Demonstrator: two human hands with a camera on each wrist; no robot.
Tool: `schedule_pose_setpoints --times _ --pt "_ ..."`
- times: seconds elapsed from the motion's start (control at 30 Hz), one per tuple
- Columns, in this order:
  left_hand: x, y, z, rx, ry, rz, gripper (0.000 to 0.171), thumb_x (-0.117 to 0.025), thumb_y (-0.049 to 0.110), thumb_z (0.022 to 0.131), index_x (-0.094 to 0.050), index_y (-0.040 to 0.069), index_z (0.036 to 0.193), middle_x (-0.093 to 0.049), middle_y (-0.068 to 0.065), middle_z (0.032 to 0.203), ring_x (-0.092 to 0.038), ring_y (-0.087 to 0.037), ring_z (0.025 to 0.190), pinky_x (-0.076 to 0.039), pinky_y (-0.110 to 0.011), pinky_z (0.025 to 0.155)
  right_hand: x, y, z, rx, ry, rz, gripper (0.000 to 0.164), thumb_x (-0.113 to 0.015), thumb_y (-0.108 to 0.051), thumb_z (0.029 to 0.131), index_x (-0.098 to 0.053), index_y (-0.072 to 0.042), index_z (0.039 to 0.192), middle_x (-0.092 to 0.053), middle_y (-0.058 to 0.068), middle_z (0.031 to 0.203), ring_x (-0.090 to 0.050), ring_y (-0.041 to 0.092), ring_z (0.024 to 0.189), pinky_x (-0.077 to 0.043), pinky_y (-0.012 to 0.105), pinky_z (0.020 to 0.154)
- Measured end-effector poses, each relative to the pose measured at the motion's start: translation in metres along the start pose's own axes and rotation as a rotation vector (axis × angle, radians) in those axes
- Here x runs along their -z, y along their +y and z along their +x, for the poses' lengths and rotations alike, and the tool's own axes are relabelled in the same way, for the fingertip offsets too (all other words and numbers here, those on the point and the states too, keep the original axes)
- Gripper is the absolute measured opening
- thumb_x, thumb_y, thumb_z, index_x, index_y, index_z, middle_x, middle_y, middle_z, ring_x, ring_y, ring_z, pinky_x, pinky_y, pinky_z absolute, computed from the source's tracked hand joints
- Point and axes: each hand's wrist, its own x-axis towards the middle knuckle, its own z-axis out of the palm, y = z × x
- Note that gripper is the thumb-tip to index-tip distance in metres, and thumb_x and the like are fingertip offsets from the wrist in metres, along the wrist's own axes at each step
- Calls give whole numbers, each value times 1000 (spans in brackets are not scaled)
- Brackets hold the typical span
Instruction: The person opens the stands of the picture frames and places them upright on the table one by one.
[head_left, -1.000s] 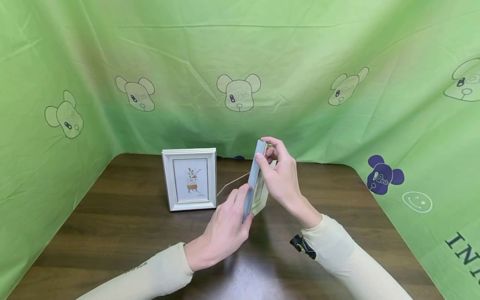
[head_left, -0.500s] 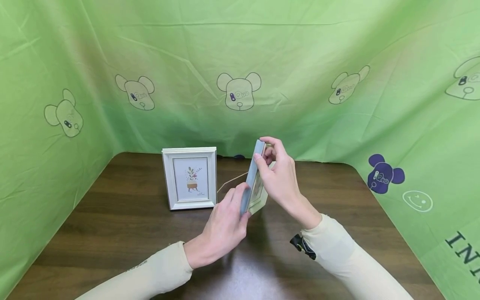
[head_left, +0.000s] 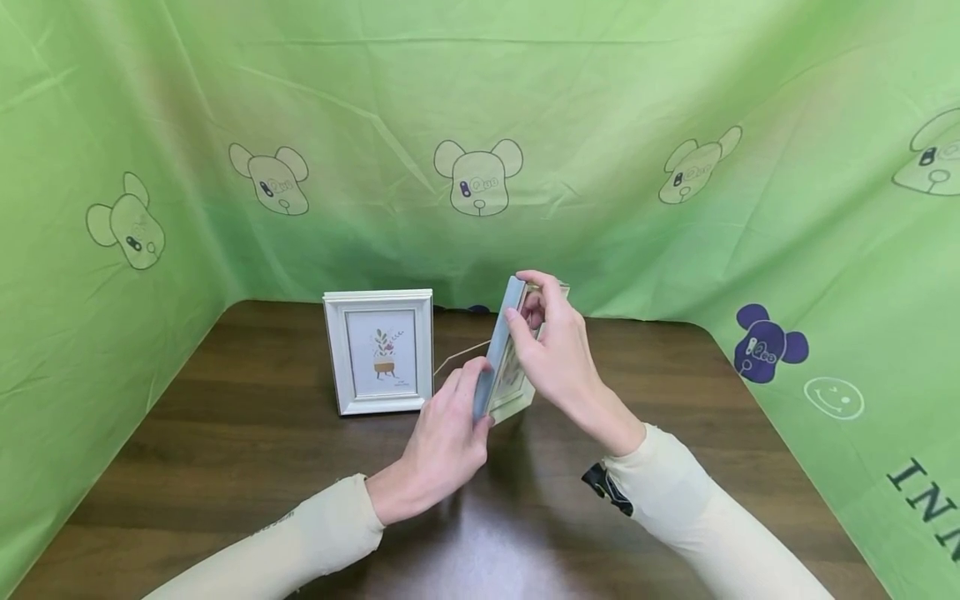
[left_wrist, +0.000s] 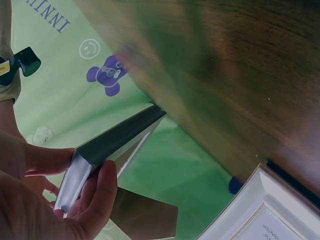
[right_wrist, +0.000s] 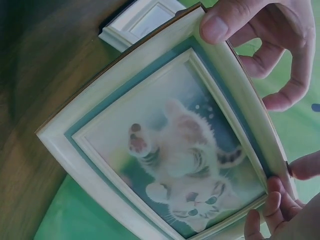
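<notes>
A white picture frame is held up off the table, nearly edge-on in the head view. My left hand grips the lower part of its near edge, thumb on the front side. Higher up that edge, my right hand pinches the frame between thumb and fingers. In the right wrist view the frame's front shows a kitten picture inside a pale inner border. A brown stand flap sticks out behind it in the left wrist view. The right hand is partly hidden there.
Left of the hands, a second white picture frame with a potted-plant print stands upright on the dark wooden table. Green cloth with bear-head outlines hangs around the back and sides. A black clip sits at the right cuff.
The held picture frame and both hands have shifted slightly left, and a little more of its front shows. Both hands keep their grip. The standing frame stays in place on the table.
</notes>
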Motion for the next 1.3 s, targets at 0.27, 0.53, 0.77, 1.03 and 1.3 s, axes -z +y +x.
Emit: schedule_pose_setpoints --times 0.27,0.53,0.77,1.03,1.3 --pt "-1 -3 2 7 10 -18 67 -73 -1 71 -41 15 129 -54 0 111 -60 -18 89 -52 -33 76 1 -4 2 1 -51 -34 45 -62 -9 88 -47 -13 130 -53 -1 84 -45 14 73 -36 28 58" --pt "-2 -6 3 13 16 -30 67 -72 -2 71 -41 15 128 -54 -1 111 -59 -18 90 -51 -34 76 1 -2 3 5 -80 -47 48 -62 -8 87 -45 -14 131 -52 -3 84 -46 14 72 -38 28 58" --pt "-2 -10 2 21 26 -42 68 -72 -4 72 -42 17 129 -55 0 109 -59 -18 90 -50 -33 75 2 -4 2 -11 -103 -62 51 -63 -9 86 -44 -14 133 -53 -2 86 -47 15 72 -38 27 58" --pt "-2 -13 1 20 52 -85 69 -74 -6 70 -44 18 128 -55 2 105 -57 -15 83 -48 -30 70 3 -5 2 11 -117 -86 52 -62 -9 87 -43 -15 135 -52 -3 87 -46 15 70 -38 27 55" --pt "-4 -14 1 21 71 -112 68 -73 -8 71 -45 18 127 -52 4 89 -53 -11 73 -44 -27 63 3 -5 1 41 -125 -86 52 -60 -9 89 -42 -16 137 -51 -4 88 -46 17 72 -37 27 58"
